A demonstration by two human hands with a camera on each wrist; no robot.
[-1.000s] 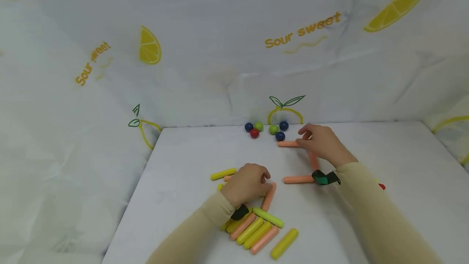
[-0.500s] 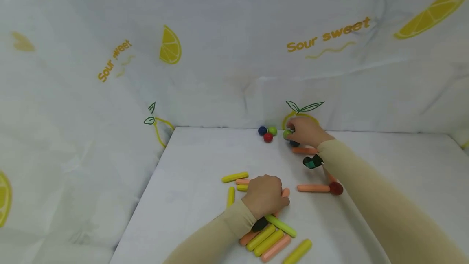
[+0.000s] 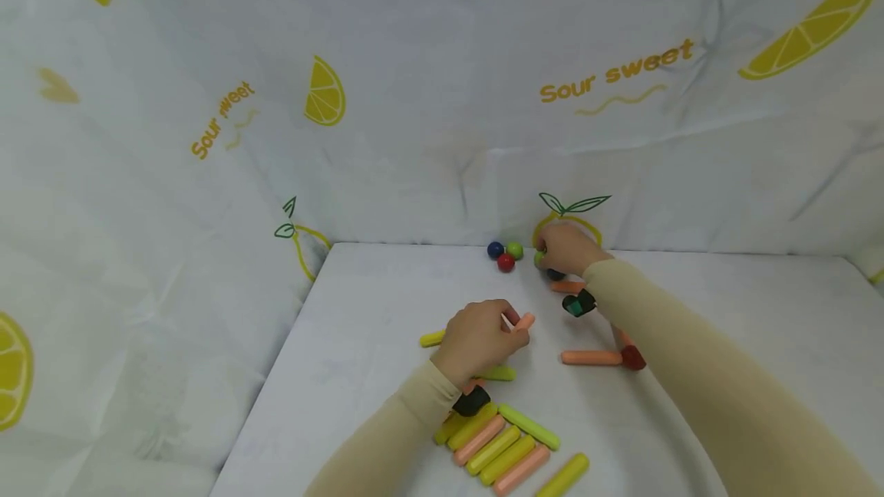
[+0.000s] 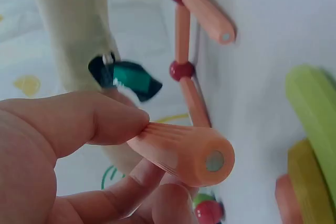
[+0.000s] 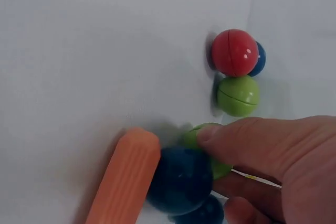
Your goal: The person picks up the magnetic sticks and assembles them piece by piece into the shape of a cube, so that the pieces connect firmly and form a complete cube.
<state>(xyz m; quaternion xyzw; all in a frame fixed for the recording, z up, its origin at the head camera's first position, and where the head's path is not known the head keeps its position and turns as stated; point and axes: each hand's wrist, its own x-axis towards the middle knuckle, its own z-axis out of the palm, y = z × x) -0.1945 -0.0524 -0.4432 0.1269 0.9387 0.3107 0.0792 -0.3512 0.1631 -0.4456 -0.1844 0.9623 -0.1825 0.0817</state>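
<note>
Between left hand (image 4: 63, 156) fingers: orange stick (image 4: 181, 153).

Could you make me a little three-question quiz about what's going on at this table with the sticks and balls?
1. True or false: the left hand holds an orange stick lifted off the table.
2. Which ball does the right hand touch with a fingertip in the right wrist view? A) a red ball B) a green ball C) a yellow ball
3. Fill in: in the left wrist view, the orange sticks of the partly built frame are joined at their ends by ____ balls.

Key:
1. True: thumb and fingers pinch it.
2. B: the finger lies on the green ball beside a dark blue ball.
3. Red.
</note>
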